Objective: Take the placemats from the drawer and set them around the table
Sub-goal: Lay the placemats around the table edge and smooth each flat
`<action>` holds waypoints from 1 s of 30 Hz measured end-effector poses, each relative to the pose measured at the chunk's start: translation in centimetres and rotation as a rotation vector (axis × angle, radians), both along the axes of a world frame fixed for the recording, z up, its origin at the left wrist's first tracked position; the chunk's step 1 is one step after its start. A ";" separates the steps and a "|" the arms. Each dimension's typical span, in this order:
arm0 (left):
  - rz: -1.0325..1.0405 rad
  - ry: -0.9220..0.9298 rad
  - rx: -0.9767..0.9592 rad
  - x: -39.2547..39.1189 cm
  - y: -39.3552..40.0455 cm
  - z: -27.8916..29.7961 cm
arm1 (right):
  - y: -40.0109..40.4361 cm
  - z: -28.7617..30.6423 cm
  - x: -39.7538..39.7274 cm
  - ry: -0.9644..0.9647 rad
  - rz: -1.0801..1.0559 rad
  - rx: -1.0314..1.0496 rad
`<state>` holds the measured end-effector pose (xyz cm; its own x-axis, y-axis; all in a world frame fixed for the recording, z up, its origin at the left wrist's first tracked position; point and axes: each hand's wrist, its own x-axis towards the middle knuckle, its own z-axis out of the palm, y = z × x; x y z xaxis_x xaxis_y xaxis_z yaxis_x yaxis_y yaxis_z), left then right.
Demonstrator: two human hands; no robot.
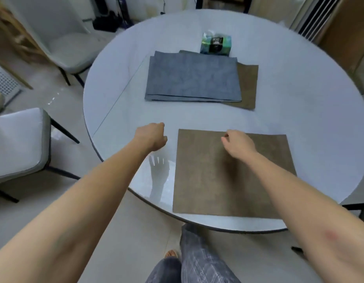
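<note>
Head view looks down on a round white bench (311, 111) with one brown placemat (224, 180) laid flat at the near edge, its long sides running left to right along the rim closest to the person and its near corners reaching almost to the bench's dark border. Farther in, near the middle of the bench, lies a stack of grey-blue placemats (192, 77), long axis also left to right, slightly fanned so that lower edges peek out at the near and far sides; under the stack sits a second brown placemat (248, 84), showing on the right and at the near right corner. Just behind the stack stands a green tissue pack (216, 44), touching or nearly touching its far edge. The left hand (153, 136) is stretched forward over bare bench to the left of the near placemat, back of the hand up, fingers curled loosely inward and holding nothing; its pale reflection shows on the glossy top below the wrist. The right hand (239, 144) hovers over the far left part of the near brown placemat, palm down, fingers bent downward and empty; whether the tips touch the mat cannot be told. Both forearms are bare and extended. Grey chairs (19, 144) stand to the left of the bench on a pale floor.
</note>
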<state>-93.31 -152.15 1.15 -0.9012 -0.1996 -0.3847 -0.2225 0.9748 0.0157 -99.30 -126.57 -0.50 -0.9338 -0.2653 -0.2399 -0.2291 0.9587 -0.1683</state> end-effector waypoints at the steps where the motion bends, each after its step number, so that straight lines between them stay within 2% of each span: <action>1: -0.012 0.020 -0.002 -1.4 0.0 0.5 | -0.5 0.6 -1.8 0.009 0.021 -0.016; 6: -0.069 0.106 0.002 -9.0 -0.2 1.1 | -3.6 0.9 -11.7 0.068 0.107 -0.015; 10: -0.081 0.075 0.017 -14.8 -0.4 -1.8 | -6.0 -1.0 -19.0 0.066 0.204 0.026; 17: -0.067 0.035 0.040 -22.7 -1.5 -6.6 | -7.7 -6.3 -26.5 -0.137 0.267 0.089; 20: -0.053 0.021 0.065 -25.1 -1.8 -7.9 | -7.9 -8.4 -27.8 -0.165 0.333 0.147; 25: -0.066 0.013 0.086 -27.5 -1.7 -9.5 | -8.0 -9.4 -28.0 0.044 0.525 0.285; 30: -0.133 0.057 0.020 -27.6 -2.2 -9.5 | -7.1 -7.5 -28.0 0.169 0.530 0.039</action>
<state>-120.96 -154.38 -8.31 -0.9396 -0.0692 -0.3353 -0.0892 0.9950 0.0444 -127.28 -133.63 -8.00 -0.7010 -0.7034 -0.1174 -0.7027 0.7094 -0.0545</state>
